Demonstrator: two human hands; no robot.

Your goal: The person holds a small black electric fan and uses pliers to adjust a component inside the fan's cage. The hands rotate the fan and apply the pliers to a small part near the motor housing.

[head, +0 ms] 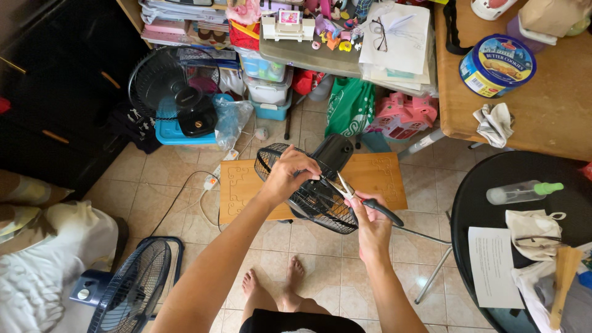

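Note:
A small black fan with a wire grille (314,200) rests on a low wooden table (379,179) in front of me. My left hand (287,174) grips the top of the grille at its rim. My right hand (370,216) holds black-handled pliers (361,196), their metal jaws pointing up-left against the grille wires near the fan's black motor housing (333,153).
A blue fan (132,287) stands on the floor at lower left; another black fan (176,86) sits on a blue bin behind. A round black table (475,203) with a spray bottle, paper and cloths is at right. A wooden desk with a blue tin (496,65) is above it.

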